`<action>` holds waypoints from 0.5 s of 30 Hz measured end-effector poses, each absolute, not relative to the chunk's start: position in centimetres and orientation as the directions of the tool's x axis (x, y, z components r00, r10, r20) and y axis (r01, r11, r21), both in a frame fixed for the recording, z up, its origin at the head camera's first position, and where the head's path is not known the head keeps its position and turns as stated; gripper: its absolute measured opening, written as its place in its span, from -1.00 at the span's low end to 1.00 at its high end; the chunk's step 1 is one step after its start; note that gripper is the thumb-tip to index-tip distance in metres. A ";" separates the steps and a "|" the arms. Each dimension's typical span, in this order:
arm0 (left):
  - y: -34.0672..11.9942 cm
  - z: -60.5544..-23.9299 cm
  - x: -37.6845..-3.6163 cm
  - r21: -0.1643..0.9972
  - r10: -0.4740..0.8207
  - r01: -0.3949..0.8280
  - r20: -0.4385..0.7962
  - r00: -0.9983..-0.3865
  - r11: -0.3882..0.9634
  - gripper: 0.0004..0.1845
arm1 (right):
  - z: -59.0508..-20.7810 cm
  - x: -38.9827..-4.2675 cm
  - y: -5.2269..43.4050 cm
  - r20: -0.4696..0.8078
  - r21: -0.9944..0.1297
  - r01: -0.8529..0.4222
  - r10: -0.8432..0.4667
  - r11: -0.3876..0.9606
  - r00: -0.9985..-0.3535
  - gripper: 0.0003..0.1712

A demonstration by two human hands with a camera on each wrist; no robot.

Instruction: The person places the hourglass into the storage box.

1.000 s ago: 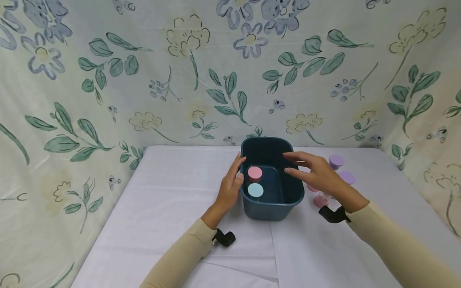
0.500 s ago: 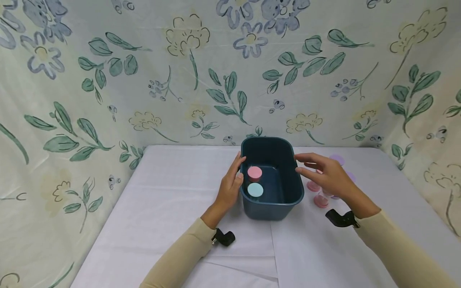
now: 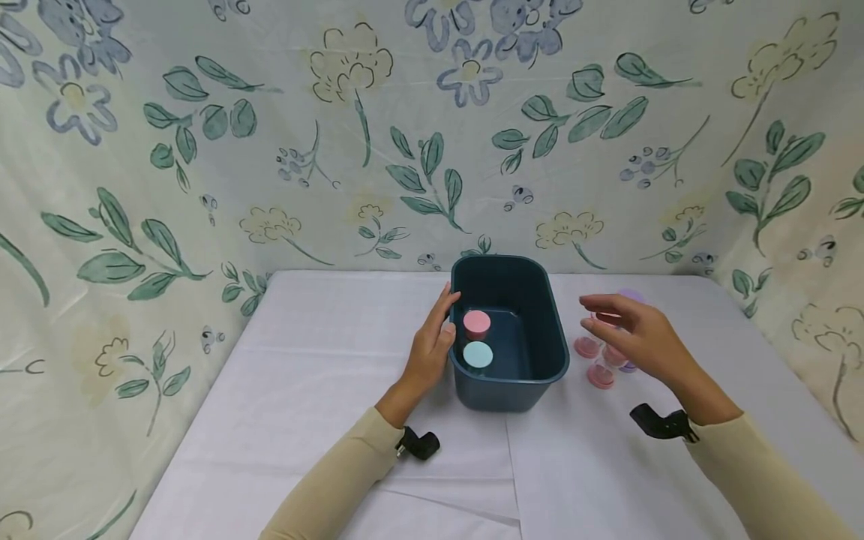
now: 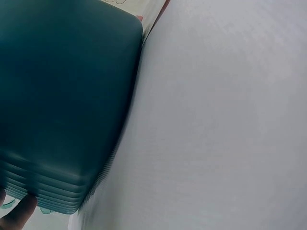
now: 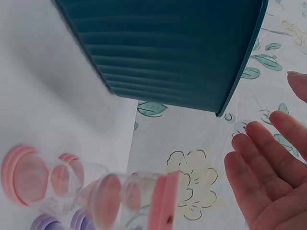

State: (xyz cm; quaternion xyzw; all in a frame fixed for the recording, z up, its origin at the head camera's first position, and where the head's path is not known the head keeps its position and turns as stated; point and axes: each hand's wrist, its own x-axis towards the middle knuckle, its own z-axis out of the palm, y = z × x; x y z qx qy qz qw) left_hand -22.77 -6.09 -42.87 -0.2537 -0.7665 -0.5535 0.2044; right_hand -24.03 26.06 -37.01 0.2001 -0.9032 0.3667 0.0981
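A dark teal bin stands mid-table on a white cloth. Inside it sit a jar with a pink lid and one with a light blue lid. My left hand rests against the bin's left wall, fingers along the rim, thumb tip at its lower edge. My right hand hovers open, holding nothing, just above a cluster of small clear jars with pink lids and purple lids right of the bin. The right wrist view shows these jars close up, below the bin's ribbed wall and the open fingers.
A floral curtain closes off the back and both sides of the table. The white cloth stretches left of the bin and in front of it. Small black wrist camera mounts sit on both sleeves.
My right hand has moved from over the bin's opening to the right, and now hovers above the jars beside the bin. The left hand and bin have stayed put.
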 end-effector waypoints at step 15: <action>-6.0 -42.7 -22.6 0.750 0.158 0.608 0.589 -0.793 0.259 -0.47 | -38.4 -22.7 29.0 0.341 -0.588 -0.433 -0.277 0.684 -0.899 -0.47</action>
